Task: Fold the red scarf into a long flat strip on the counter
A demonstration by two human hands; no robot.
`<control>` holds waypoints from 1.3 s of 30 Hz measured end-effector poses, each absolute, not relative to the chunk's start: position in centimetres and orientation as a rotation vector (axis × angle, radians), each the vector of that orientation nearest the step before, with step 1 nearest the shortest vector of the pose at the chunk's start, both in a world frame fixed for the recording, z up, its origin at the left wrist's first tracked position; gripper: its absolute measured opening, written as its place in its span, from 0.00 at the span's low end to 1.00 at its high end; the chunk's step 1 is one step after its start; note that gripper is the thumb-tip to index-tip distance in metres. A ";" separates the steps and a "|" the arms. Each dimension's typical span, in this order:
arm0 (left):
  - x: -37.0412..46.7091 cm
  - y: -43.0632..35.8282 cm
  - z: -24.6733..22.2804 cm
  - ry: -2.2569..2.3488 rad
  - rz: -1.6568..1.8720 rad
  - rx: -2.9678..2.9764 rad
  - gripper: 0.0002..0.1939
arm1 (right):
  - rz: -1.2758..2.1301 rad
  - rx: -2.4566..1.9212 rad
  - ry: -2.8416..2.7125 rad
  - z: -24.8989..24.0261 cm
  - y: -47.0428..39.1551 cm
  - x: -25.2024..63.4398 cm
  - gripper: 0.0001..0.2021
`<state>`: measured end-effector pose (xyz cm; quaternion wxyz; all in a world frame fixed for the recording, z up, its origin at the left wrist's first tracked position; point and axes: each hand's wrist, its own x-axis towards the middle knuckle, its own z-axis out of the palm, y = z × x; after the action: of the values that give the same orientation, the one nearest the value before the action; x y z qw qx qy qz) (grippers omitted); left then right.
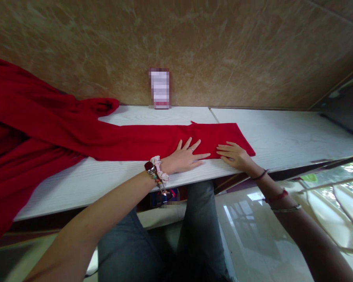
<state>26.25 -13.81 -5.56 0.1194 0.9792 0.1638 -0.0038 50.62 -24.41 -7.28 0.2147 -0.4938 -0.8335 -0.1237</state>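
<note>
A long flat strip of red cloth (147, 141) lies along the white wood-grain table, ending in a slanted edge at the right. At the left it joins a large, loosely bunched heap of the same cloth. My left hand (184, 156) rests on the strip's near edge with its fingers spread and holds nothing. Close to the slanted end, my right hand (233, 154) lies on the cloth, fingers stretched out and nothing gripped. A gap of red cloth shows between the two hands.
A phone-like object (160, 88), blurred by pixels, leans upright against the brown marbled wall behind the table (282, 137). A dark box-like object (347, 105) stands at the right end. My legs are below the front edge.
</note>
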 end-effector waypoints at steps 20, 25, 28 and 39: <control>27.0 -13.3 -5.9 0.339 0.051 2.967 0.26 | -0.183 -2.045 -2.137 -7.7 -24.9 50.6 0.22; 26.9 -13.0 -6.3 0.368 -0.018 2.931 0.29 | -0.275 -2.200 -2.058 -8.0 -25.6 52.4 0.23; 26.8 -13.0 -6.0 0.376 -0.043 2.928 0.30 | -0.323 -2.307 -1.993 -7.4 -26.2 54.6 0.24; 26.6 -12.9 -6.5 0.496 0.066 2.910 0.35 | -0.208 -2.052 -2.065 -7.9 -21.4 50.2 0.23</control>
<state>26.64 -12.90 -6.49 0.0942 0.9811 0.1673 0.0222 50.24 -21.39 -7.85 0.1112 -0.6986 -0.7032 -0.0707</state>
